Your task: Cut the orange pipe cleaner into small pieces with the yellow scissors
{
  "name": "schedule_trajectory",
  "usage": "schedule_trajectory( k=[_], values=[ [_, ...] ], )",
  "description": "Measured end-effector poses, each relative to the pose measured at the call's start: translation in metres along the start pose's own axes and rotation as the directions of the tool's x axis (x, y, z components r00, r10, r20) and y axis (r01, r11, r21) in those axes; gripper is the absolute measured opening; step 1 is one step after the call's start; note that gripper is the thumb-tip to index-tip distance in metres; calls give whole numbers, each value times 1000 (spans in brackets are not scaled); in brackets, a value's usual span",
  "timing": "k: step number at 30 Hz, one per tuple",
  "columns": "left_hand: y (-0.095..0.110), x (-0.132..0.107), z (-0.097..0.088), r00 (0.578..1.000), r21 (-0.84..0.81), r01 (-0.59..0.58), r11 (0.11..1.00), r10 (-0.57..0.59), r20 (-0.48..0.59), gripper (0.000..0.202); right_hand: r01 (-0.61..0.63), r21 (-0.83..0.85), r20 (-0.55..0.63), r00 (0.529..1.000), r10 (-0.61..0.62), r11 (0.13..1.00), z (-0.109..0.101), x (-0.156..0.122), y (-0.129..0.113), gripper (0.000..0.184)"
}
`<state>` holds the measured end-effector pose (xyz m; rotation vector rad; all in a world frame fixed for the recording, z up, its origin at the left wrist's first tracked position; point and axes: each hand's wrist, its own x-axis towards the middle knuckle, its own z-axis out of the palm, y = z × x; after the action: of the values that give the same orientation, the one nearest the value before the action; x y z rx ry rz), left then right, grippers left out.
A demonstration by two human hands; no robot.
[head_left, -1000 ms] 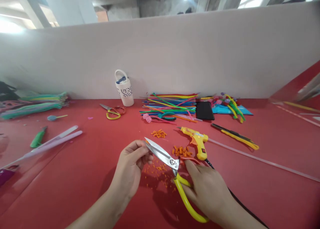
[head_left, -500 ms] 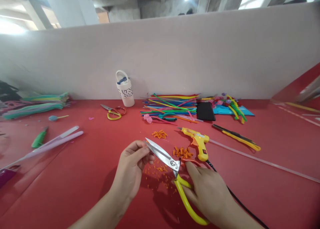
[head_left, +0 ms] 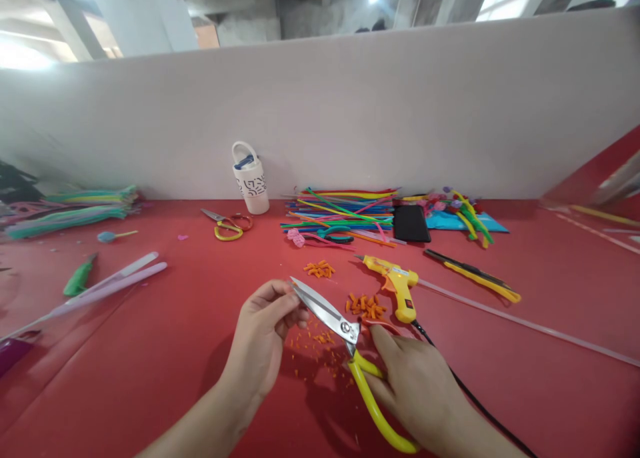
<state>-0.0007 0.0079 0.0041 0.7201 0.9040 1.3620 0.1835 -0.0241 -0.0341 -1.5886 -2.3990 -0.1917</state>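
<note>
My right hand (head_left: 410,385) grips the yellow handles of a big pair of scissors (head_left: 345,351), whose steel blades point up and left. My left hand (head_left: 265,331) is pinched right at the blade tips, fingers closed on something too small to make out. Tiny orange cuttings (head_left: 320,341) lie scattered on the red table (head_left: 175,351) under the blades. Two small heaps of orange pieces (head_left: 365,305) sit just beyond, the farther heap (head_left: 319,269) a little to the left.
A yellow glue gun (head_left: 395,285) with a black cord lies behind my right hand. Further back are coloured sticks (head_left: 345,215), a black phone (head_left: 410,223), a white bottle (head_left: 250,178), small scissors (head_left: 225,225) and a yellow-black cutter (head_left: 470,275). A white partition wall closes the back.
Almost nothing has moved. The scissors and both hands hold the same pose; the view has shifted only slightly.
</note>
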Motion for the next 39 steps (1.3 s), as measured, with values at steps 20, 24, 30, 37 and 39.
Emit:
schedule_trajectory(
  k=[20, 24, 30, 37, 39],
  values=[
    [-1, 1, -3, 1000, 32, -7, 999, 7, 0, 10, -35, -31, 28, 999, 36, 999, -3, 3, -1, 17],
    [-2, 3, -4, 1000, 55, -8, 998, 8, -6, 10, -73, -3, 50, 996, 73, 997, -3, 5, 2, 18],
    [-5, 2, 1, 986, 75, 127, 989, -134, 99, 4, -283, 471, 203, 956, 209, 836, -5, 9, 1, 29],
    [-18, -10, 9, 875, 178, 337, 925, -377, 302, 5, -371, 892, 317, 921, 226, 259, -21, 13, -12, 20],
    [-21, -12, 11, 840, 247, 359, 900, -427, 334, 7, -387, 911, 356, 913, 198, 143, -24, 12, -13, 19]
  ],
)
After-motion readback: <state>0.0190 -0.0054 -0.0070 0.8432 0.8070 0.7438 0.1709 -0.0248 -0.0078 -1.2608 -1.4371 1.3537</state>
